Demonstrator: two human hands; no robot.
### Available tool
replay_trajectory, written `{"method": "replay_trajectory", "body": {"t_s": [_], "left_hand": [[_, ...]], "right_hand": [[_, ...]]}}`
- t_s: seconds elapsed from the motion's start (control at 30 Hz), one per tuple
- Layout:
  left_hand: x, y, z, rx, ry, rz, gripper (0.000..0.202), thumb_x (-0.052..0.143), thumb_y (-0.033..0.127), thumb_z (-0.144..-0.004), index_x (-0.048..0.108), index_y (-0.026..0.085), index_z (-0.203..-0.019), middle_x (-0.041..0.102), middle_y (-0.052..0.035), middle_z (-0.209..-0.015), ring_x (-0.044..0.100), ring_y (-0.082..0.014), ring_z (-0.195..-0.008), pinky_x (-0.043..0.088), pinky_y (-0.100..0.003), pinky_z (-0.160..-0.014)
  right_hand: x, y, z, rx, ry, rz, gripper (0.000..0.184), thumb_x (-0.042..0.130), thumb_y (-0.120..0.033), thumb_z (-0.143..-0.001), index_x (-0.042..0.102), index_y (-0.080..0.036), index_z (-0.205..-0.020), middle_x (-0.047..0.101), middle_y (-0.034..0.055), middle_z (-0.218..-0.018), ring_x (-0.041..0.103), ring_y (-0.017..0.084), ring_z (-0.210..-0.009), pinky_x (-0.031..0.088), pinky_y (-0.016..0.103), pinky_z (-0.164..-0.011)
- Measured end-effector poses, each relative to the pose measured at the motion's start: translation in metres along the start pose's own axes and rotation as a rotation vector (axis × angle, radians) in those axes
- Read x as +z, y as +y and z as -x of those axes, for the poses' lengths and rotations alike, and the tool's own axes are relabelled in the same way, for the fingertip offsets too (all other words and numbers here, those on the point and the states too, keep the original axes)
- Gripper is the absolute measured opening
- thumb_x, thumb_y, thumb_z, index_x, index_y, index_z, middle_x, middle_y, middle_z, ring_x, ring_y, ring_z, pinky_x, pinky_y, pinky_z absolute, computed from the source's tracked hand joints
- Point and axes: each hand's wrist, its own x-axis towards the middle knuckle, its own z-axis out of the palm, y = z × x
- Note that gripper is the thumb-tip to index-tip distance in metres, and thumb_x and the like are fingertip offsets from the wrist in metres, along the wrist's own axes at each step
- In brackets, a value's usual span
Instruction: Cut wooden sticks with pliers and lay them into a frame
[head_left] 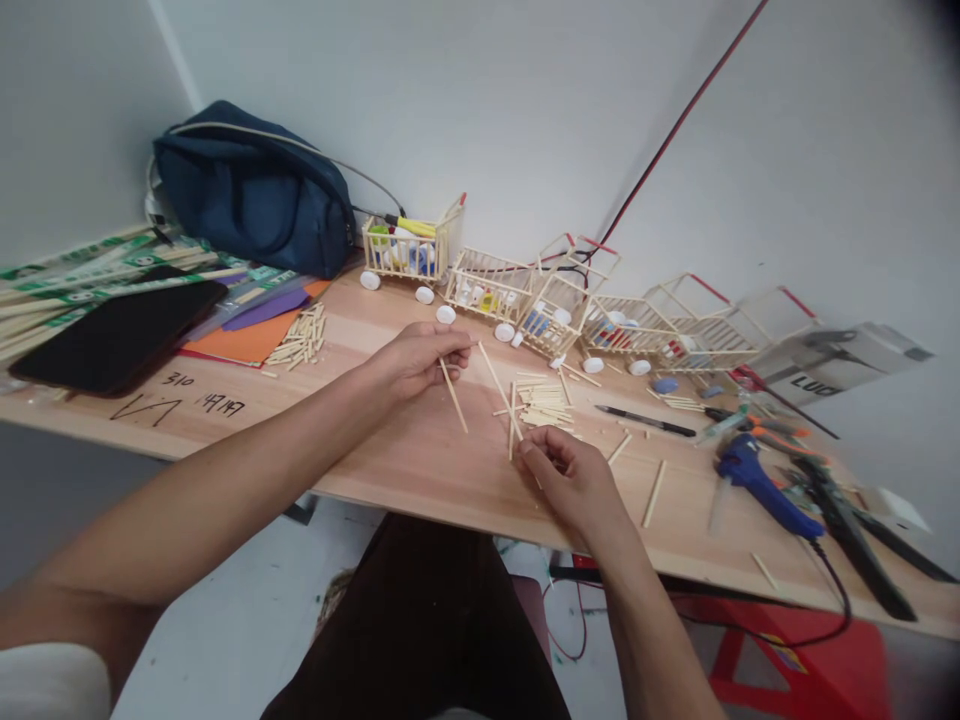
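- Left hand (418, 366): fingers pinched on a thin stick (454, 398), which slants down toward the counter (416, 465).
- Right hand (576, 478): fingers closed on a longer stick (496, 379) near its lower part; it runs up and left, top end right by the left fingertips. Can't tell if they touch it.
- Both held sticks sit over the middle of the counter, near the front edge.
- Upright-looking stick (512, 418) crosses the longer one in view, just left of the right hand; can't tell if joined.
- Pile of short sticks (547, 405) just beyond the right hand. Loose stick (654, 494) to its right.
- Black pen (646, 420) right of that pile, then blue glue gun (761, 480), cord hanging off the front edge.
- Dark-bladed tool (855, 545) beside the gun, far right.
- Back of counter: row of stick-built carts along the wall, first one (382, 261) loaded, white wheels.
- Left end: blue bag (247, 195), dark tablet-like device (116, 335), orange sheet (247, 337), second stick pile (302, 335) beside it.
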Motion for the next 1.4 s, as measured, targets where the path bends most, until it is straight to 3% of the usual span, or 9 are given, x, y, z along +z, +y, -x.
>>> {"method": "replay_trajectory", "body": {"t_s": [0.33, 0.7, 0.8, 0.97, 1.13, 1.23, 1.4], "left_hand": [[-0.003, -0.002, -0.004, 0.020, -0.012, 0.055, 0.012, 0.068, 0.011, -0.076, 0.059, 0.010, -0.067, 0.057, 0.0006, -0.057, 0.051, -0.0055, -0.049, 0.041, -0.017, -0.047], [-0.009, -0.011, -0.011, 0.071, 0.014, -0.032, 0.009, 0.072, 0.015, -0.073, 0.066, 0.009, -0.075, 0.059, -0.0007, -0.059, 0.054, -0.0070, -0.052, 0.045, -0.021, -0.055], [-0.011, -0.013, -0.013, 0.182, 0.051, -0.185, 0.009, 0.071, 0.018, -0.071, 0.069, 0.010, -0.074, 0.062, -0.0017, -0.062, 0.053, -0.0077, -0.055, 0.042, -0.021, -0.056], [-0.020, -0.011, -0.022, 0.369, 0.017, -0.737, 0.016, 0.058, 0.018, -0.074, 0.068, 0.012, -0.063, 0.067, -0.0031, -0.066, 0.059, -0.0139, -0.067, 0.043, -0.024, -0.067], [-0.036, -0.002, -0.025, 0.440, 0.095, -1.134, 0.026, 0.049, 0.012, -0.075, 0.073, 0.014, -0.085, 0.071, -0.0055, -0.086, 0.063, -0.0188, -0.084, 0.045, -0.028, -0.079], [-0.044, 0.001, -0.024, 0.433, 0.072, -1.207, 0.032, 0.048, 0.007, -0.073, 0.071, 0.013, -0.095, 0.071, -0.0069, -0.089, 0.063, -0.0180, -0.083, 0.045, -0.027, -0.076], [-0.052, 0.002, -0.025, 0.495, -0.006, -1.081, 0.035, 0.048, 0.001, -0.065, 0.071, 0.014, -0.089, 0.069, -0.0033, -0.079, 0.061, -0.0146, -0.073, 0.044, -0.024, -0.069]], "right_hand": [[0.004, -0.007, -0.001, -0.046, 0.029, 0.104, 0.023, 0.051, -0.038, -0.082, 0.058, -0.018, -0.072, 0.052, -0.0031, -0.059, 0.045, 0.011, -0.055, 0.033, 0.022, -0.054], [0.001, -0.007, -0.003, -0.066, 0.025, 0.156, 0.023, 0.049, -0.036, -0.083, 0.057, -0.019, -0.071, 0.054, -0.0027, -0.060, 0.047, 0.011, -0.056, 0.034, 0.022, -0.055], [-0.001, -0.006, -0.001, -0.086, 0.013, 0.180, 0.024, 0.048, -0.037, -0.084, 0.057, -0.019, -0.071, 0.054, -0.0029, -0.061, 0.048, 0.011, -0.057, 0.034, 0.023, -0.056], [0.001, -0.008, 0.006, -0.119, 0.030, 0.279, 0.025, 0.047, -0.038, -0.084, 0.054, -0.020, -0.069, 0.051, -0.0031, -0.059, 0.046, 0.012, -0.056, 0.033, 0.024, -0.056], [0.009, -0.014, 0.015, -0.143, 0.037, 0.386, 0.020, 0.046, -0.033, -0.085, 0.053, -0.021, -0.070, 0.052, -0.0023, -0.062, 0.046, 0.013, -0.059, 0.032, 0.025, -0.058], [0.014, -0.019, 0.019, -0.132, 0.023, 0.406, 0.018, 0.046, -0.032, -0.086, 0.053, -0.021, -0.072, 0.052, -0.0027, -0.063, 0.046, 0.013, -0.059, 0.031, 0.026, -0.058], [0.021, -0.027, 0.015, -0.149, -0.016, 0.461, 0.018, 0.046, -0.031, -0.087, 0.055, -0.021, -0.074, 0.056, -0.0007, -0.067, 0.049, 0.015, -0.063, 0.030, 0.026, -0.060]]}}
